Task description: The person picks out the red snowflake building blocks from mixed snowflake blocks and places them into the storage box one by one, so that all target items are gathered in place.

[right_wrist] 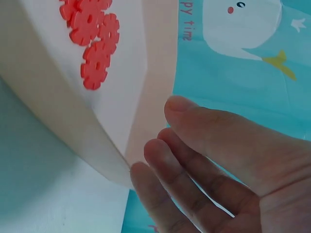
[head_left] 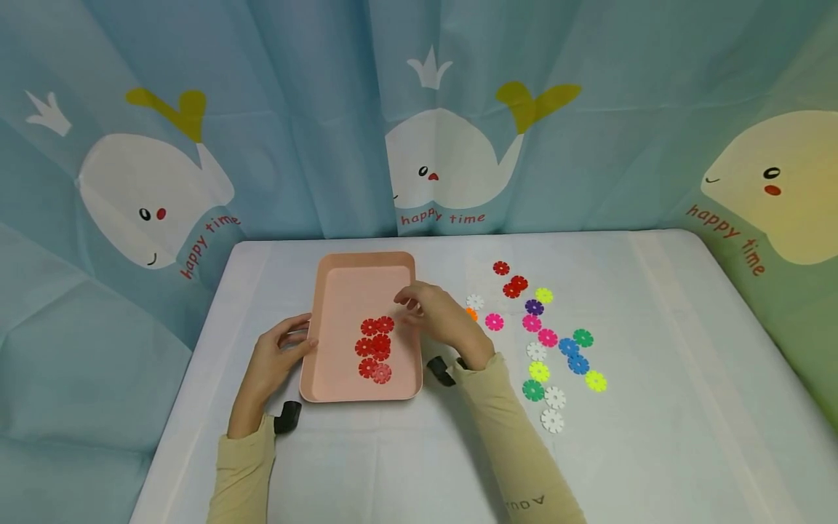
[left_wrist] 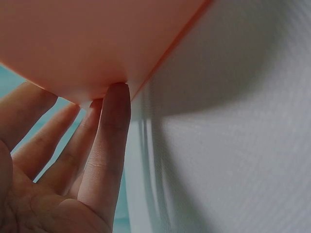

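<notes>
A pink tray [head_left: 345, 295] lies on the table with several red notched plastic discs [head_left: 381, 343] overlapping inside it. My left hand [head_left: 273, 356] is at the tray's left side, fingertips touching its rim and outer wall; the left wrist view has the fingers [left_wrist: 109, 145] mostly straight against the wall. Over the tray's right rim hovers my right hand [head_left: 440, 314], its fingers loosely bent. Nothing shows between its thumb and fingers in the right wrist view, where the red discs [right_wrist: 95, 63] lie beyond the tray wall.
Right of the tray, loose notched discs spread over the white table [head_left: 655, 349]: red [head_left: 500, 268], pink [head_left: 494, 322], blue [head_left: 577, 364], green [head_left: 533, 391], white [head_left: 553, 421], yellow [head_left: 596, 380] and purple [head_left: 534, 307]. An orange disc [head_left: 471, 314] is partly hidden by the right hand. A whale-print curtain [head_left: 294, 145] stands behind.
</notes>
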`<state>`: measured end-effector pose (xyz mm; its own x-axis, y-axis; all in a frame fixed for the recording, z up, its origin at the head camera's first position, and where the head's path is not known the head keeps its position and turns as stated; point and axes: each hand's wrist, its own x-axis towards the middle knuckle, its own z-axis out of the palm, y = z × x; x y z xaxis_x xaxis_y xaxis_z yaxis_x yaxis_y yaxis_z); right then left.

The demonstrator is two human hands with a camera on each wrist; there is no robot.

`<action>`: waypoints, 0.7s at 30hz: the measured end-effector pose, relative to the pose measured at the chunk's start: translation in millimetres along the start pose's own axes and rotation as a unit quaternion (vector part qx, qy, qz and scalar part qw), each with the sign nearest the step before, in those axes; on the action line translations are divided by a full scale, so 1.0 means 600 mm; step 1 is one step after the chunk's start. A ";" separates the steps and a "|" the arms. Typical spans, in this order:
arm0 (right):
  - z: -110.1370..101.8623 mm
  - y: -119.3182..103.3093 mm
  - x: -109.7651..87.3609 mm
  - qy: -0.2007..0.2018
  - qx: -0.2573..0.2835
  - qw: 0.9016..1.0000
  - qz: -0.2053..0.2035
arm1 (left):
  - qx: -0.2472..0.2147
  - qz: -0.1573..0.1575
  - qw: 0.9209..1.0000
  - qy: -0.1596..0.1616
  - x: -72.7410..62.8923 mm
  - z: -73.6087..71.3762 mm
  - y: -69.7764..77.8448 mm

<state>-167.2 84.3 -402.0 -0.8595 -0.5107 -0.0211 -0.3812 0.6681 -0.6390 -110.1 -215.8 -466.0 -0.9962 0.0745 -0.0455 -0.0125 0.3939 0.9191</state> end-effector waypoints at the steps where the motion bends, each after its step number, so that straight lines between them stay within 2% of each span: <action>1: -0.002 0.001 -0.001 0.003 0.000 1.000 -0.001 | 0.000 0.000 1.000 0.000 0.000 0.000 0.000; 13: -0.021 0.024 -0.016 0.013 0.001 1.000 0.017 | -0.004 -0.008 1.000 -0.005 -0.001 0.001 0.001; 21: -0.036 0.049 -0.024 0.021 -0.011 1.000 0.005 | -0.002 -0.006 1.000 -0.002 -0.001 0.000 0.000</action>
<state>-173.4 123.0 -404.3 -0.8765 -0.4813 0.0043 -0.3796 0.6857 -0.6211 -109.6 -215.7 -466.2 -0.9956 0.0744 -0.0578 -0.0242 0.3911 0.9200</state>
